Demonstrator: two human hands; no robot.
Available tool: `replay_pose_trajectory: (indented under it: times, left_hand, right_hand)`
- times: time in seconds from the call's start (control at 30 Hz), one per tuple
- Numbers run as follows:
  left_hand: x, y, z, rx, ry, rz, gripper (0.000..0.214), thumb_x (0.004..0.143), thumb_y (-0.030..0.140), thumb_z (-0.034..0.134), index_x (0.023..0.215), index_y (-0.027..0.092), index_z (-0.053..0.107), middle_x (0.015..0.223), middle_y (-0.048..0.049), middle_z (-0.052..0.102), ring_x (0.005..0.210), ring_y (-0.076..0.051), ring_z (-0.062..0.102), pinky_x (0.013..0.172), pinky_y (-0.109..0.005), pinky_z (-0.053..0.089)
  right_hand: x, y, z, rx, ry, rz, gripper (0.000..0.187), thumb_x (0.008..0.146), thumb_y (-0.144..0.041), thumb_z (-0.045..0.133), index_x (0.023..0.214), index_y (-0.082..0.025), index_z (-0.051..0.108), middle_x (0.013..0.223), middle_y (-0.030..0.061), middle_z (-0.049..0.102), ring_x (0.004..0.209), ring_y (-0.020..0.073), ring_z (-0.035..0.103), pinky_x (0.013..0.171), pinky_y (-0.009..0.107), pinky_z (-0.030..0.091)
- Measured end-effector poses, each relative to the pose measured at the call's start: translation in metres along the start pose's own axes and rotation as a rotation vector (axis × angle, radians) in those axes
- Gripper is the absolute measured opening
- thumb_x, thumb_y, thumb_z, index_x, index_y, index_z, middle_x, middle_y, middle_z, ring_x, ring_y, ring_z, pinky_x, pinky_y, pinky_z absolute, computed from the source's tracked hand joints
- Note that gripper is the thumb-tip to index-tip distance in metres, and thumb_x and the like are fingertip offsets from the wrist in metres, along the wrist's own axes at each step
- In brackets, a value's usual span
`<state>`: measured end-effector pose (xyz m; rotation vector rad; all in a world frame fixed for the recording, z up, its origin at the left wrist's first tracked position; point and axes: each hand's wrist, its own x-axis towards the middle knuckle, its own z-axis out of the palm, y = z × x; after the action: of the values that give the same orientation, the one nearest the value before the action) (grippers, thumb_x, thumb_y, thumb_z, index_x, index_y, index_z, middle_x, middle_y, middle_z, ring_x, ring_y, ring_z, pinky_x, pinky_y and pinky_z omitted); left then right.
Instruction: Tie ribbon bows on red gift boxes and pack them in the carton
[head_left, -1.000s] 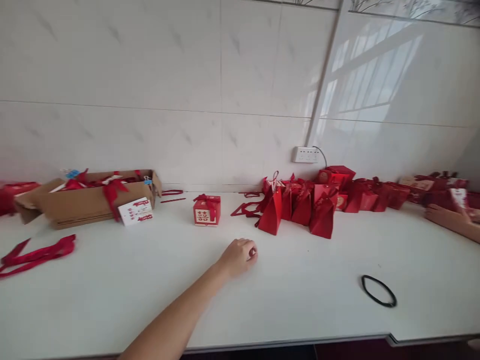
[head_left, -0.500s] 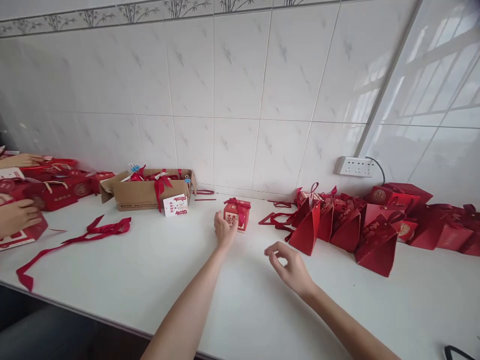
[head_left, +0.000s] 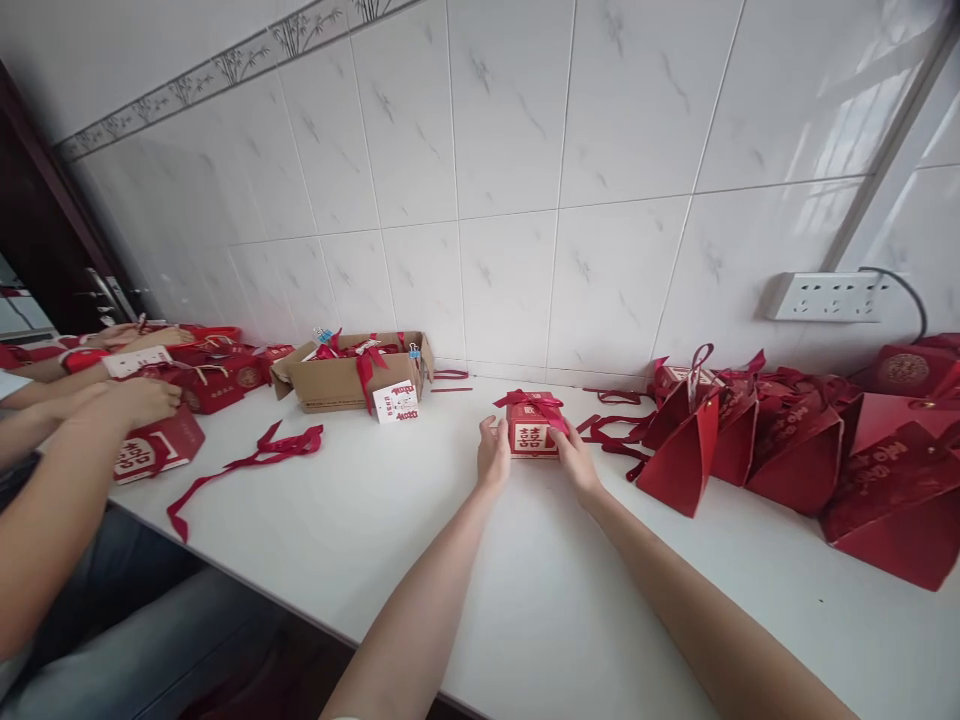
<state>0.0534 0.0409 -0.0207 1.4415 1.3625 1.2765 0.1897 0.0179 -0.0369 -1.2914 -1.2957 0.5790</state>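
Note:
A small red gift box (head_left: 534,430) with a red ribbon bow on top stands on the white table (head_left: 420,540). My left hand (head_left: 493,456) presses against its left side and my right hand (head_left: 576,462) against its right side, so the box is gripped between both. Fingers curl round the box's edges. Just to the right stand several red pyramid-shaped gift bags (head_left: 690,450).
An open cardboard box (head_left: 341,378) with ribbons and a white card (head_left: 396,402) sits at the back left. A loose red ribbon (head_left: 251,462) lies on the table. Another person's hands (head_left: 135,398) handle red boxes at far left. A wall socket strip (head_left: 825,296) hangs at right.
Both my hands have closed in on the small red box; earlier only the left touched it and the right hovered open. The camera has swung left and nearer.

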Motion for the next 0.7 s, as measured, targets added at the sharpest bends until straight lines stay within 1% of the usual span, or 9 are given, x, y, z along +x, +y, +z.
replay_pose_trajectory:
  times: [0.07,0.13,0.27,0.33,0.4,0.47,0.53,0.6,0.7]
  left_hand:
    - [-0.005,0.002,0.001,-0.002,-0.013,0.039,0.04,0.091,0.048,0.03,0.117,0.021,0.042,0.108,-0.0117,0.063,0.101,-0.026,0.061,0.085,-0.04,0.046]
    - [-0.014,0.005,0.006,-0.025,-0.035,0.125,0.04,0.091,0.048,0.03,0.117,0.02,0.043,0.116,-0.0128,0.058,0.107,-0.026,0.057,0.089,-0.04,0.045]
    - [-0.045,0.014,0.018,-0.099,-0.12,0.374,0.04,0.089,0.049,0.035,0.116,0.02,0.041,0.125,-0.0134,0.046,0.117,-0.024,0.047,0.096,-0.037,0.041]
    - [-0.061,0.018,0.02,-0.119,-0.225,0.491,0.042,0.086,0.051,0.041,0.113,0.019,0.041,0.119,-0.0127,0.047,0.111,-0.024,0.049,0.094,-0.039,0.043]
    - [-0.072,0.021,0.021,-0.124,-0.378,0.589,0.043,0.081,0.053,0.047,0.108,0.019,0.044,0.107,-0.0104,0.051,0.099,-0.023,0.053,0.089,-0.039,0.045]
    - [-0.078,0.022,0.021,-0.086,-0.53,0.703,0.041,0.08,0.053,0.05,0.102,0.019,0.05,0.097,-0.0086,0.053,0.092,-0.023,0.054,0.087,-0.04,0.045]
    - [-0.078,0.022,0.022,-0.042,-0.605,0.788,0.041,0.08,0.054,0.05,0.1,0.019,0.052,0.094,-0.0087,0.053,0.091,-0.024,0.053,0.087,-0.041,0.044]
    - [-0.075,0.021,0.024,-0.067,-0.607,0.756,0.044,0.081,0.058,0.047,0.102,0.019,0.05,0.095,-0.0087,0.053,0.091,-0.023,0.054,0.085,-0.04,0.045]
    - [-0.071,0.023,0.025,-0.166,-0.552,0.501,0.047,0.082,0.064,0.042,0.097,0.02,0.047,0.085,-0.0045,0.055,0.079,-0.019,0.055,0.073,-0.033,0.046]
  right_hand:
    - [-0.007,-0.007,-0.005,0.047,0.011,0.046,0.05,0.088,-0.051,0.036,0.127,-0.026,0.053,0.114,0.0096,0.066,0.105,0.0275,0.063,0.081,0.042,0.054]
    - [-0.02,-0.019,-0.015,0.073,0.034,0.079,0.049,0.087,-0.054,0.038,0.122,-0.024,0.056,0.118,0.0097,0.064,0.109,0.0274,0.06,0.084,0.041,0.053]
    - [-0.055,-0.041,-0.049,0.139,0.146,0.015,0.043,0.085,-0.053,0.044,0.115,-0.024,0.054,0.124,0.0082,0.058,0.113,0.0246,0.055,0.094,0.04,0.046]
    - [-0.071,-0.043,-0.07,0.163,0.211,-0.012,0.035,0.086,-0.052,0.043,0.105,-0.024,0.054,0.115,0.0062,0.061,0.105,0.0223,0.058,0.092,0.038,0.047]
    - [-0.085,-0.038,-0.09,0.138,0.246,-0.002,0.032,0.087,-0.053,0.042,0.097,-0.025,0.052,0.106,0.0047,0.062,0.099,0.0214,0.059,0.087,0.036,0.048]
    - [-0.093,-0.03,-0.105,0.096,0.263,0.047,0.034,0.085,-0.055,0.044,0.096,-0.024,0.052,0.102,0.005,0.063,0.096,0.0221,0.059,0.084,0.036,0.049]
    - [-0.095,-0.024,-0.114,0.073,0.279,0.083,0.037,0.083,-0.055,0.047,0.098,-0.022,0.052,0.102,0.0067,0.063,0.096,0.0232,0.059,0.085,0.039,0.048]
    - [-0.093,-0.024,-0.116,0.069,0.288,0.074,0.038,0.08,-0.055,0.051,0.098,-0.021,0.052,0.105,0.0085,0.064,0.097,0.0239,0.059,0.088,0.041,0.047]
    - [-0.089,-0.032,-0.112,0.093,0.23,0.041,0.038,0.077,-0.052,0.058,0.099,-0.022,0.05,0.109,0.0093,0.063,0.101,0.0238,0.06,0.086,0.04,0.05]
